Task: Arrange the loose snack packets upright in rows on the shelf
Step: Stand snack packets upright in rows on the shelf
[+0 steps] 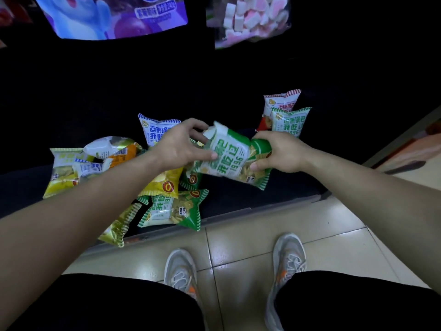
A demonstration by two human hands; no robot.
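Note:
A green and white snack packet is held above the dark shelf, tilted on its side. My left hand pinches its white end and my right hand grips its green end. Under and left of my left arm lies a loose heap of packets: a green one flat by the shelf's front edge, a yellow one, a yellow-green one, an orange one. A blue packet stands behind my left hand. At the right, a green packet stands upright before a red packet.
The shelf's grey front lip runs diagonally above a tiled floor where my two grey shoes stand. A purple bag and a bag of pink and white marshmallows hang above. The shelf's back is dark.

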